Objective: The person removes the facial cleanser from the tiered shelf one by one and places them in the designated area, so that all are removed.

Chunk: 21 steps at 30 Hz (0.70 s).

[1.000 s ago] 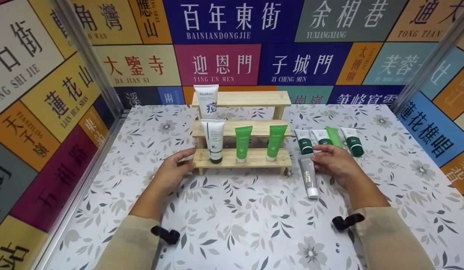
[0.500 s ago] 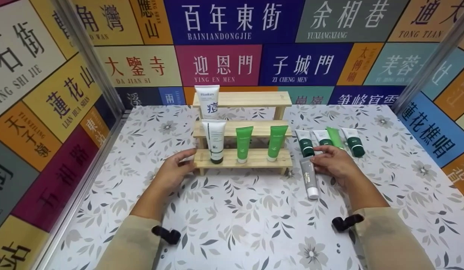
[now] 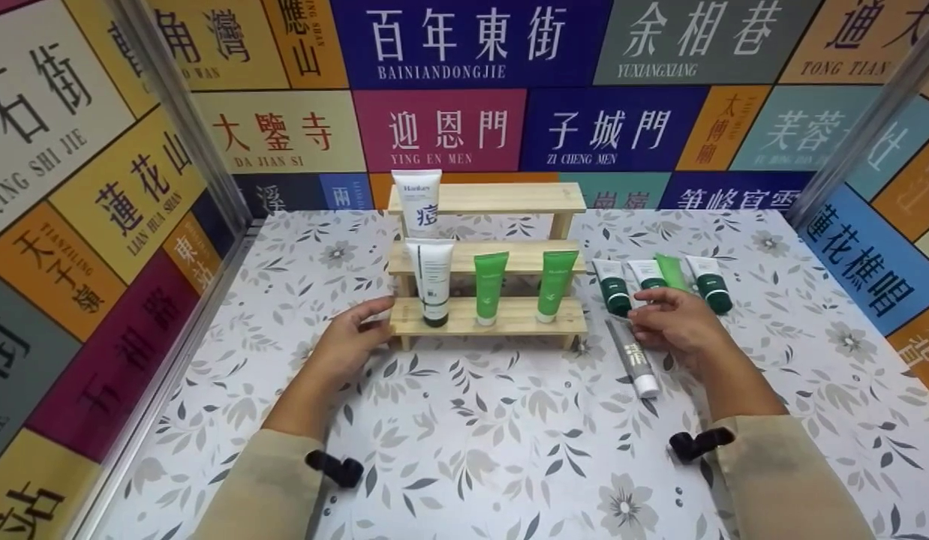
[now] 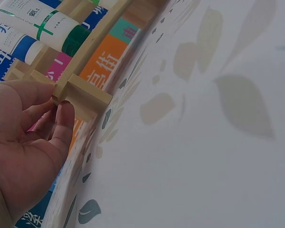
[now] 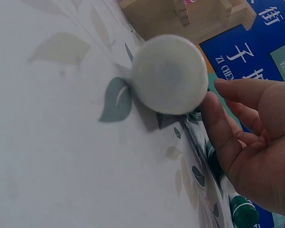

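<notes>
Flowered bench [image 3: 464, 450] below: your left fingers [image 4: 64, 122] steady the stand [image 3: 502, 199], pinching it. Right fingers [image 5: 219, 123]: hold unclear; grip the grey tube [image 3: 635, 360] squarely.

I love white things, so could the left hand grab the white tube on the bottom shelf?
Probably yes, once the left hand lets go of the wooden rack: it's close by, and nothing seems to block the white tube.

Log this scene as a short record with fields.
Stand: pale wooden three-shelf stand
Lowest shelf: white green-capped tube, two bright-green tubes
Behind white tube: white blue-lettered tube
Left grip: pinching stand's left end
Right grip: beside grey white-capped tube; contact unclear
Right of stand: three white-and-dark-green tubes, another bright-green tube
</notes>
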Available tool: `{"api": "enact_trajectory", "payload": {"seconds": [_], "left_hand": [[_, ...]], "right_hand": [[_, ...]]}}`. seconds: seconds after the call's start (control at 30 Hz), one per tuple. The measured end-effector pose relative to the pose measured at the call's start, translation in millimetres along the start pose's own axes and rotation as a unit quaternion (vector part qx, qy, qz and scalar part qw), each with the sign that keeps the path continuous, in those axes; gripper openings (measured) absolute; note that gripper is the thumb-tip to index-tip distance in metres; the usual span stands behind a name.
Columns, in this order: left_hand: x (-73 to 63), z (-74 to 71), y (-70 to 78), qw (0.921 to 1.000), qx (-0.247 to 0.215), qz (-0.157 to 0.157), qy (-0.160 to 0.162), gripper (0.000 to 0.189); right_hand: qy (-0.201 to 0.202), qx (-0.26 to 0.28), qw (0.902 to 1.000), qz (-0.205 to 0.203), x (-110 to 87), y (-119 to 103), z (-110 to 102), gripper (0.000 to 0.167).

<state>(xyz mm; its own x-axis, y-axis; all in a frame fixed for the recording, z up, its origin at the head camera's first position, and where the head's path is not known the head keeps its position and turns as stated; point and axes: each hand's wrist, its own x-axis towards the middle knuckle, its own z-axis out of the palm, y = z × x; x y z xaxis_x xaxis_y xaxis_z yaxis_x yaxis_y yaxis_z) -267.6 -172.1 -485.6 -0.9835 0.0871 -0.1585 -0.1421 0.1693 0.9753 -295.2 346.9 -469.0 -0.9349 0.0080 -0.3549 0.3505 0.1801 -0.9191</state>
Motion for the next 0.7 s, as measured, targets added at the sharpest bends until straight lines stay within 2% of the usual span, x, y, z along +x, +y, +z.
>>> {"api": "enact_trajectory", "payload": {"seconds": [0.33,0.5,0.7], "left_hand": [[0.9,0.5,-0.6,0.9999,-0.012,0.001,-0.006,0.052],[1.9,0.8,-0.8,0.9998,-0.02,-0.001,-0.004,0.052],[1.1,-1.3,-0.4,0.9999,-0.016,-0.003,-0.004,0.052]], "right_hand": [[0.006,-0.004,0.9999,0.016,-0.5,-5,-3,0.061],[0.006,-0.008,0.9999,-0.013,-3.5,-10,-1,0.051],[0.024,-0.008,0.9982,-0.055,-12.6,-22,10,0.038]]}}
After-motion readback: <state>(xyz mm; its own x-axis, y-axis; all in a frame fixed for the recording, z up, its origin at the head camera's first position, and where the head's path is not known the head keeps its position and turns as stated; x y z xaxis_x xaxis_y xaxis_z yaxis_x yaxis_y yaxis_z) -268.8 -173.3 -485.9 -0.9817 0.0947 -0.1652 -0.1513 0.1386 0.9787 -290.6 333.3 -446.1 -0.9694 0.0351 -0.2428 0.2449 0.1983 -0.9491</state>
